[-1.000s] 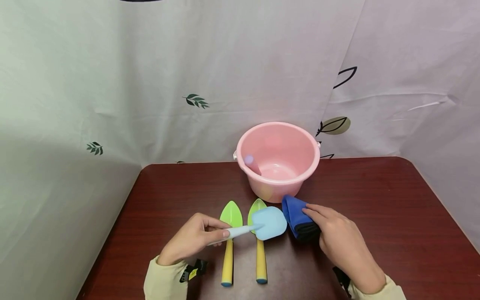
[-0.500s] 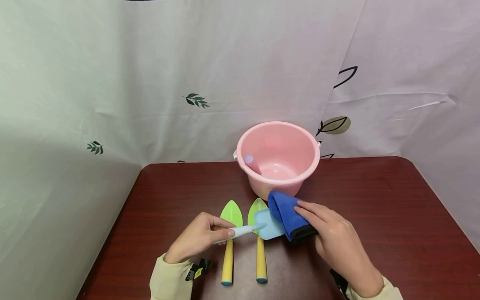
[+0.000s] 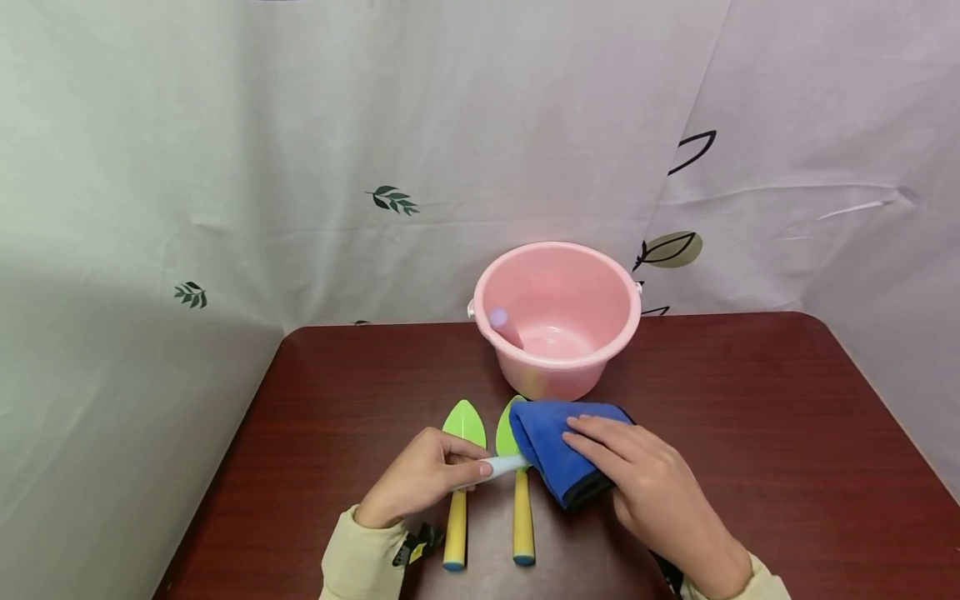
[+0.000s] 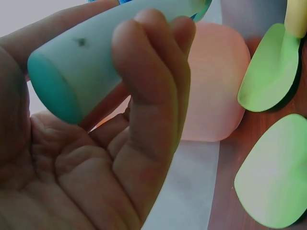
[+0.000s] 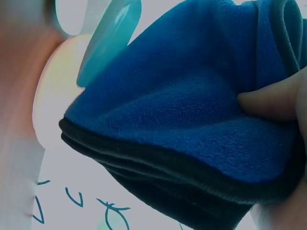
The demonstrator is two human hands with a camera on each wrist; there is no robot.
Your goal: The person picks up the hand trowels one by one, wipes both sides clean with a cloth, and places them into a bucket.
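Left hand (image 3: 427, 477): you grip a pale-blue shovel (image 3: 507, 465).
Right hand (image 3: 654, 477): you pinch blue cloth (image 3: 558, 442) over its blade (image 5: 112, 43).
Blade: seemingly mid-wipe; next stroke needs the shovel steady.

the bucket (image 3: 551, 385) stands on the table (image 3: 750, 400) before the curtain (image 3: 480, 125), a stick (image 3: 502, 323) inside at left. in front, the left trowel (image 3: 456, 533) lies beside the right trowel (image 3: 523, 517). over them, the shovel (image 3: 507, 465) runs from left hand (image 3: 427, 477) to cloth (image 3: 553, 446), right hand (image 3: 651, 475) rightmost.
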